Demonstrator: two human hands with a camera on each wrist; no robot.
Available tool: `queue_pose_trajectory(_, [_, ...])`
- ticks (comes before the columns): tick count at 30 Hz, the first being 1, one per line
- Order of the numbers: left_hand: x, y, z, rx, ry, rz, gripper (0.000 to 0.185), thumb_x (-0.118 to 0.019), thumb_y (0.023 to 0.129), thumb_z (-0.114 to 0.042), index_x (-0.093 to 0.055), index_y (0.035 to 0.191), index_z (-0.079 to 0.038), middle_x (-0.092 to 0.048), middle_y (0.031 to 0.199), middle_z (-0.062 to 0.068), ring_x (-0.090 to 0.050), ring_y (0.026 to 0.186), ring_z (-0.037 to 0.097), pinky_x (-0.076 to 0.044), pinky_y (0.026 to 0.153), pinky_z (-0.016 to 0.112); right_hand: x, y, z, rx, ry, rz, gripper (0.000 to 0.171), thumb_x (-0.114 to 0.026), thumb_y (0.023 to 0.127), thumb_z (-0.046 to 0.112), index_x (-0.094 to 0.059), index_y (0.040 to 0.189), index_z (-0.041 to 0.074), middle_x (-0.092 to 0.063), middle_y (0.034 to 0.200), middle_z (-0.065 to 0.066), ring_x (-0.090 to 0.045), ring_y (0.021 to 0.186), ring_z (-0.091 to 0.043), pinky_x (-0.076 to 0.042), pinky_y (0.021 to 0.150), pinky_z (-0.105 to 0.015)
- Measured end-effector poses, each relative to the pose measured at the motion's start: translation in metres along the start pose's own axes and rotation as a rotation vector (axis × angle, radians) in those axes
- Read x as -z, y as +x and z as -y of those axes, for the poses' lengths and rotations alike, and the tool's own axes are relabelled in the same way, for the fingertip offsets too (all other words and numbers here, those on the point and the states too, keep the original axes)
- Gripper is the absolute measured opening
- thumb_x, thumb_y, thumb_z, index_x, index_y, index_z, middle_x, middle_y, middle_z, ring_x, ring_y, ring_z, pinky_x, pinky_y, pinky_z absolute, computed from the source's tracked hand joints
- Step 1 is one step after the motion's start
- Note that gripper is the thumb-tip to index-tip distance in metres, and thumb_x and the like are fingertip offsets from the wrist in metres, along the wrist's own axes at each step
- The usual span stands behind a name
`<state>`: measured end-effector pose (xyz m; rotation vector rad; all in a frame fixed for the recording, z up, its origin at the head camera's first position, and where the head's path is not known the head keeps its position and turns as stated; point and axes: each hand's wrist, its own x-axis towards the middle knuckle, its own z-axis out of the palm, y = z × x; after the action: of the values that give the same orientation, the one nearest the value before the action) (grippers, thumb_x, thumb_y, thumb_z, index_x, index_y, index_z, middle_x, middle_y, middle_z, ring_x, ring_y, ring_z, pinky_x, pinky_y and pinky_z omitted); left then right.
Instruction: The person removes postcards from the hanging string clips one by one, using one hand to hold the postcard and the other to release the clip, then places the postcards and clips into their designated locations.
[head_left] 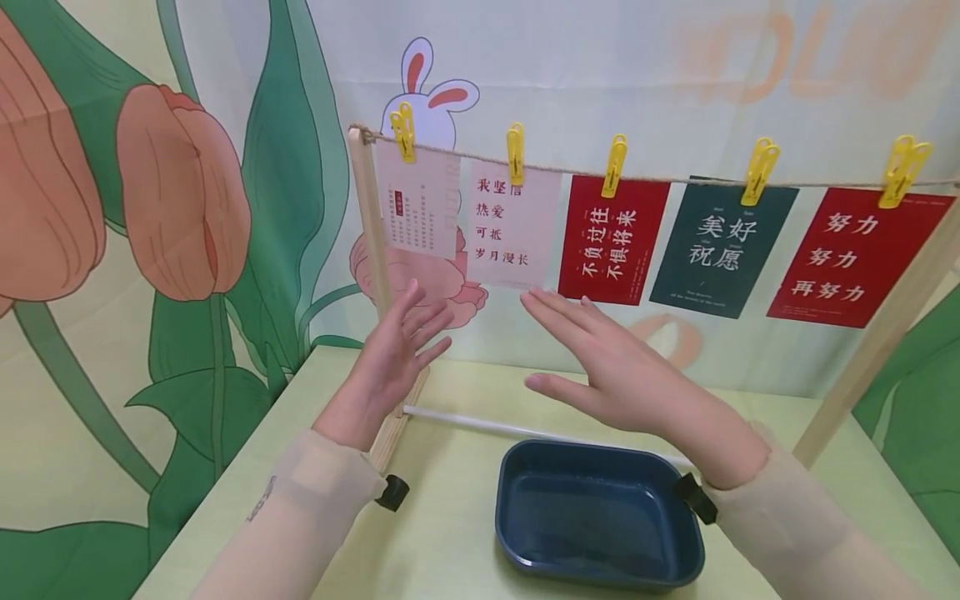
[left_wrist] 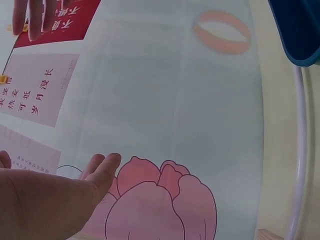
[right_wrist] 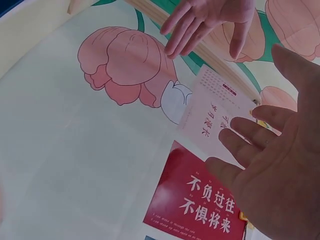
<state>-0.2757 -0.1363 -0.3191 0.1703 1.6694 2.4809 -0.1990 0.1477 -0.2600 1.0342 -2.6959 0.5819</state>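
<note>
Both hands are raised in front of a string line of cards, fingers straight and holding nothing. My left hand (head_left: pixel 397 354) hovers beside the left wooden post (head_left: pixel 370 217), below the leftmost pale card (head_left: pixel 417 204). My right hand (head_left: pixel 600 367) reaches forward, its fingertips just under the pink card (head_left: pixel 513 225) and the red card (head_left: pixel 611 242). Yellow clothespins (head_left: pixel 515 153) pin each card to the twine (head_left: pixel 675 178). In the right wrist view the right hand's fingers (right_wrist: pixel 250 145) lie over the pink card (right_wrist: pixel 212 117) above the red card (right_wrist: pixel 197 200). The left hand (left_wrist: pixel 55 200) shows low in the left wrist view.
A dark blue tray (head_left: pixel 600 517) sits on the pale green table (head_left: pixel 450 533) under my right wrist. A white rod (head_left: pixel 480 425) joins the frame's base. A dark green card (head_left: pixel 722 248) and another red card (head_left: pixel 855 254) hang further right. A flower-print backdrop stands behind.
</note>
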Motion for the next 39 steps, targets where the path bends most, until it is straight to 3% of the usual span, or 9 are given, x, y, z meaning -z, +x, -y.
queue_pose_trajectory(15, [-0.009, 0.008, -0.015, -0.011, -0.072, -0.005, 0.077, -0.047, 0.112, -0.052, -0.015, 0.171, -0.015, -0.037, 0.171, 0.013, -0.039, 0.156, 0.028, -0.037, 0.127, 0.042, 0.012, 0.037, 0.02, 0.058, -0.003, -0.06, 0.088, -0.078, 0.098, 0.039, -0.032, 0.17, 0.019, -0.038, 0.171, -0.009, -0.034, 0.158, -0.031, -0.042, 0.122, -0.057])
queue_pose_trajectory(24, [-0.015, 0.018, -0.02, -0.004, -0.152, -0.045, 0.079, -0.051, 0.11, -0.05, -0.016, 0.171, -0.013, -0.033, 0.172, 0.014, -0.04, 0.156, 0.028, -0.036, 0.128, 0.04, 0.024, 0.061, 0.033, 0.082, -0.021, -0.09, 0.086, -0.078, 0.098, 0.037, -0.033, 0.169, 0.018, -0.041, 0.169, -0.012, -0.042, 0.154, -0.031, -0.047, 0.117, -0.059])
queue_pose_trajectory(31, [-0.02, 0.023, -0.022, 0.003, -0.196, -0.079, 0.078, -0.054, 0.11, -0.049, -0.02, 0.17, -0.013, -0.034, 0.172, 0.013, -0.039, 0.155, 0.027, -0.039, 0.126, 0.038, 0.031, 0.082, 0.041, 0.11, -0.038, -0.093, 0.084, -0.075, 0.101, 0.038, -0.033, 0.169, 0.015, -0.038, 0.17, -0.01, -0.037, 0.156, -0.03, -0.041, 0.123, -0.054])
queue_pose_trajectory(39, [-0.023, 0.031, -0.023, 0.011, -0.242, -0.125, 0.078, -0.058, 0.108, -0.049, -0.024, 0.168, -0.015, -0.038, 0.169, 0.009, -0.045, 0.151, 0.024, -0.039, 0.125, 0.038, 0.039, 0.102, 0.047, 0.116, -0.072, -0.095, 0.084, -0.076, 0.1, 0.034, -0.033, 0.168, 0.012, -0.041, 0.168, -0.013, -0.041, 0.154, -0.031, -0.043, 0.123, -0.051])
